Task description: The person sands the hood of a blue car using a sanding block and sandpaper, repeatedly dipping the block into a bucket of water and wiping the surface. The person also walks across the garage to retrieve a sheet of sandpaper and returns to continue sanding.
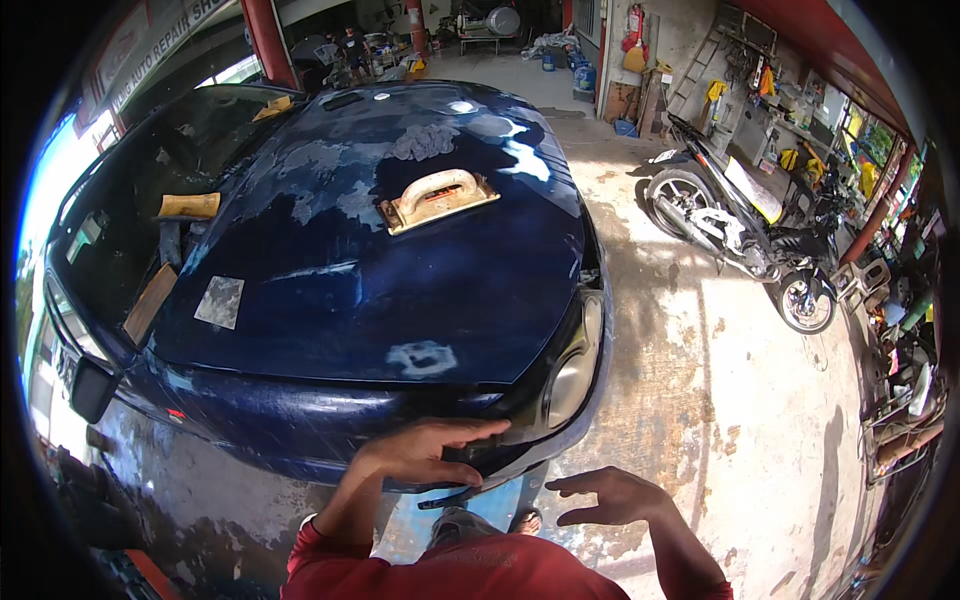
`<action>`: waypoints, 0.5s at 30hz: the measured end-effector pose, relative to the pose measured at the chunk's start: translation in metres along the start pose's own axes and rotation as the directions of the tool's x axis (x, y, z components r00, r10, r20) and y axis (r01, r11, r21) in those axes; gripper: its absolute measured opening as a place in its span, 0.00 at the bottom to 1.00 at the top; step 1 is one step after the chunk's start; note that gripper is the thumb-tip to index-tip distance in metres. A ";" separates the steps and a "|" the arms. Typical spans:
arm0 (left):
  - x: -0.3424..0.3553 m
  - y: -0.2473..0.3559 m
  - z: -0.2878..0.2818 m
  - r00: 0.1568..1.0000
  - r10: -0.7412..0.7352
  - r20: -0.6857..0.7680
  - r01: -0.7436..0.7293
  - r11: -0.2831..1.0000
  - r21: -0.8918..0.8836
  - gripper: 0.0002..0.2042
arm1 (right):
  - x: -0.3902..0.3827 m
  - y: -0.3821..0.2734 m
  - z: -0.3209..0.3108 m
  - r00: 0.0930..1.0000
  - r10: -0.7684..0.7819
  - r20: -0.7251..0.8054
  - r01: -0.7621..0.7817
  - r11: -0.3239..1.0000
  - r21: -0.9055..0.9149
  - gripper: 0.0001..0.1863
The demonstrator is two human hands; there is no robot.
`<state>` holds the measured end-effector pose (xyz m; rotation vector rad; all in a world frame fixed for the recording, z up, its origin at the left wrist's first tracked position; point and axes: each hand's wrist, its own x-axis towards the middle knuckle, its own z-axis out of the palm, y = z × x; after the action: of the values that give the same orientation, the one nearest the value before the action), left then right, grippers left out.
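Left hand (pixel 425 452) flat and open on car (pixel 400 300) front edge, right hand (pixel 610 495) open, empty, at four o'clock, sanding block (pixel 438 199) at twelve on hood

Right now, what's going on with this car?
A person stands at the front of a dark blue car in an open workshop. The left hand lies flat on the front edge by the headlight; the right hand hovers open beside it, holding nothing. The hood has sanded, grey filler patches. A sanding block and a sheet of sandpaper rest on the hood. A motorcycle is parked to the right.
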<state>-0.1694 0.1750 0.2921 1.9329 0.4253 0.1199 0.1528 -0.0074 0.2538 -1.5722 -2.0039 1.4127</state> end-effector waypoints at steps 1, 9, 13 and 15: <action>0.038 -0.011 0.036 0.974 -0.085 0.210 0.094 0.995 -0.033 0.43 | -0.010 0.015 -0.012 1.000 -0.007 -0.016 0.008 0.999 0.044 0.37; 0.242 -0.100 0.181 0.863 -0.214 0.458 0.096 0.959 0.267 0.40 | -0.020 0.170 -0.129 0.990 -0.069 -0.120 0.098 0.962 0.255 0.36; 0.352 -0.110 0.166 0.937 -0.183 0.296 0.105 0.960 0.261 0.37 | -0.019 0.354 -0.184 0.918 0.341 -0.204 -0.361 0.930 -0.068 0.41; 0.415 -0.107 0.152 0.934 -0.230 0.273 0.133 0.935 0.330 0.36 | -0.045 0.452 -0.191 0.795 0.516 -0.318 -0.606 0.668 -0.431 0.44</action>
<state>0.2338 0.2227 0.0874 2.1581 0.4306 -0.3896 0.5814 0.0394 0.0142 -2.6405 -1.9706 0.8445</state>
